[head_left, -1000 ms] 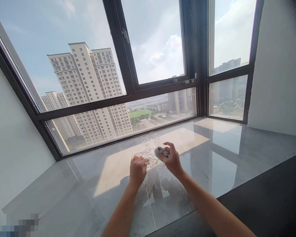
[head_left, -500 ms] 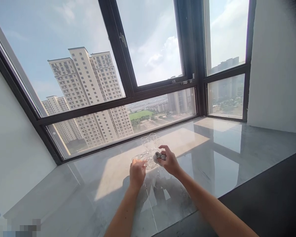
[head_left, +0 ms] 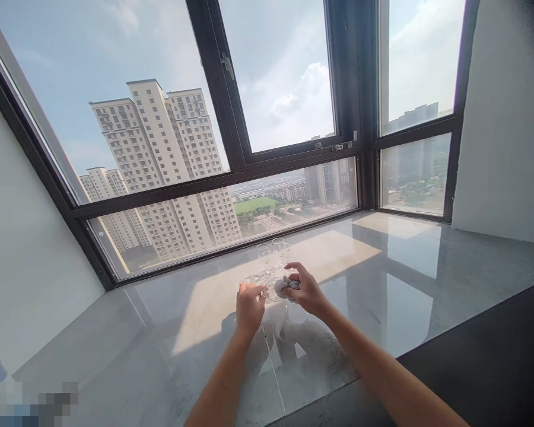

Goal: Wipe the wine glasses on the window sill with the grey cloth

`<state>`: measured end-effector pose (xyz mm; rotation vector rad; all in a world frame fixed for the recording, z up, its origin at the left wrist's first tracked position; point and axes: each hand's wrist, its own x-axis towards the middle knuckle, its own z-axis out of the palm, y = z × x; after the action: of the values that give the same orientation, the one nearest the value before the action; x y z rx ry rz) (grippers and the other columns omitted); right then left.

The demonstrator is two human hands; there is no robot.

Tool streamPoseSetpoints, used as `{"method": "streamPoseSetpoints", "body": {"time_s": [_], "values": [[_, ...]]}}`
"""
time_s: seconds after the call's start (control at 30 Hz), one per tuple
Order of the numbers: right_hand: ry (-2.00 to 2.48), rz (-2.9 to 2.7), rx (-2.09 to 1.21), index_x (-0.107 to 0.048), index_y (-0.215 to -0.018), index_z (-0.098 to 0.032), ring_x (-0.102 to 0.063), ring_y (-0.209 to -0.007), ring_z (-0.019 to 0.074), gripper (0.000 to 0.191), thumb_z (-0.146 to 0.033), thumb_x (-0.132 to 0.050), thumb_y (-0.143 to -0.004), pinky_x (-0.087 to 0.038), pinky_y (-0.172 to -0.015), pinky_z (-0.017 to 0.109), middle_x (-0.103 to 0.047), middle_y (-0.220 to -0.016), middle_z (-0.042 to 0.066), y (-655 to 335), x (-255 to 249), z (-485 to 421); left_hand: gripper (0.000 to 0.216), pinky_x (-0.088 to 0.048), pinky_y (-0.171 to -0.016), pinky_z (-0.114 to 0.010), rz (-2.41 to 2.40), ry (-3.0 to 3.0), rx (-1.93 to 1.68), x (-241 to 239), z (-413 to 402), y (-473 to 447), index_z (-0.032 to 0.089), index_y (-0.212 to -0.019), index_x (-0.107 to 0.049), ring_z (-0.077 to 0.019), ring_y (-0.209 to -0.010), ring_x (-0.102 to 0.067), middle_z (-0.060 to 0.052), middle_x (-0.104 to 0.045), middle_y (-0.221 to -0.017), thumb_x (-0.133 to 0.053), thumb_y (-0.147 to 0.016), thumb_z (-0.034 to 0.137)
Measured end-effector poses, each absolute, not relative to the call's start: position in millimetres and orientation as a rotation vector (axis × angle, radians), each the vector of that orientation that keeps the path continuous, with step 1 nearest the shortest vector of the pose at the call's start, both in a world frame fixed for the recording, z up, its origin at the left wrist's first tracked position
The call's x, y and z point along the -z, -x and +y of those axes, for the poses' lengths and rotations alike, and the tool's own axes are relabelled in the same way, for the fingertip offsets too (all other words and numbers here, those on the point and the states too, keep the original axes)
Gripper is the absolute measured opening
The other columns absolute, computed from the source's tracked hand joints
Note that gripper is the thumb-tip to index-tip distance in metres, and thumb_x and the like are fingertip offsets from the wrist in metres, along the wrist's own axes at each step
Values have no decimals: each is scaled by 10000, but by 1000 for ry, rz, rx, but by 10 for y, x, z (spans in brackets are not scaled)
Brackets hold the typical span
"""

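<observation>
My left hand (head_left: 249, 303) is closed around a clear stemmed glass (head_left: 271, 289), which lies tilted sideways above the marble sill (head_left: 404, 279). My right hand (head_left: 306, 289) is closed on a small grey cloth (head_left: 288, 284) and presses it into the mouth of that glass. Just behind my hands, several more clear glasses (head_left: 276, 252) stand upright in a cluster on the sill, close to the window.
A glossy grey marble sill runs along a wide black-framed window (head_left: 231, 172) with high-rise buildings outside. White walls close it off at left (head_left: 22, 249) and right (head_left: 507, 136). A dark floor strip (head_left: 493, 362) lies at the lower right. A blurred patch sits at the bottom left.
My right hand has moved the cloth down from above the glass into its mouth. My left hand has kept its hold on the glass, shifting only slightly.
</observation>
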<state>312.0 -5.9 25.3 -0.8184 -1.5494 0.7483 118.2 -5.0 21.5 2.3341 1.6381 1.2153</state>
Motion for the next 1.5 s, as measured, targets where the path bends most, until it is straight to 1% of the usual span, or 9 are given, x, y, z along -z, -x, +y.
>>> {"method": "streamPoseSetpoints", "body": {"time_s": [0.1,0.2,0.33,0.47,0.7,0.93,1.13,1.33,1.5], "values": [[790,-1423,-726,-451,-1113,-220,-501,-574,126,442,-287,-668,-733,-399,-553,247,-584,-689,-40,-3133,-295,-55,174,-444,-807,-341,1537,-1990,-1212,-166,33,-1161,198,-782,-737,-219,-867,-593,-24,-677,-743,-602,-779,308],[835,-1331,-622,-456,-1111,-224,-520,-604,137,433,-310,-674,-748,-414,-584,258,-591,-694,-36,-3157,-312,-45,269,-448,-764,-325,1404,-1642,-1257,-166,74,-1130,167,-836,-724,-194,-799,-611,-26,-689,-773,-660,-742,411],[896,-1349,-557,-456,-1120,-231,-511,-595,129,421,-282,-658,-755,-403,-589,246,-582,-677,-51,-3134,-266,-32,439,-457,-880,-344,1041,-1337,-1395,-246,9,-1156,170,-992,-716,-234,-1088,-605,-112,-701,-1107,-695,-754,538],[875,-1560,-604,-449,-1160,-234,-512,-586,127,455,-241,-638,-745,-383,-571,232,-587,-682,-59,-3047,-169,-12,433,-434,-999,-396,759,-1259,-1309,-304,-120,-1292,208,-1025,-695,-260,-1265,-530,-111,-622,-1320,-720,-759,549],[814,-1670,-713,-455,-1183,-246,-493,-581,116,522,-151,-637,-703,-368,-565,217,-563,-655,-82,-2967,-125,-60,432,-483,-966,-395,711,-1206,-1263,-241,-136,-1371,267,-1070,-590,-229,-1305,-507,-70,-543,-1434,-484,-889,645],[711,-1609,-828,-453,-1192,-234,-501,-597,118,500,-213,-656,-735,-406,-567,234,-576,-697,-56,-2950,-172,-139,372,-525,-827,-376,939,-1237,-1325,-109,-27,-1409,215,-973,-542,-217,-1014,-662,-133,-696,-1125,-399,-934,556],[720,-1532,-808,-440,-1169,-246,-499,-570,115,479,-277,-673,-752,-407,-562,242,-585,-702,-60,-2963,-175,-111,325,-530,-751,-318,1155,-1232,-1272,-139,-48,-1393,213,-926,-503,-166,-881,-672,-97,-684,-1030,-352,-950,500],[811,-1391,-602,-457,-1128,-243,-500,-589,126,410,-275,-663,-775,-405,-584,248,-582,-683,-57,-3009,-240,-105,469,-425,-554,-265,1102,-1442,-1121,-147,-90,-1451,152,-915,-561,-119,-523,-539,-36,-638,-652,-440,-868,602],[866,-1274,-445,-480,-1106,-241,-505,-592,126,371,-266,-652,-779,-424,-602,256,-600,-704,-45,-3063,-292,-118,472,-354,-500,-241,974,-1602,-1093,-151,-138,-1486,149,-865,-585,-117,-523,-543,-12,-590,-630,-460,-857,604]]}}
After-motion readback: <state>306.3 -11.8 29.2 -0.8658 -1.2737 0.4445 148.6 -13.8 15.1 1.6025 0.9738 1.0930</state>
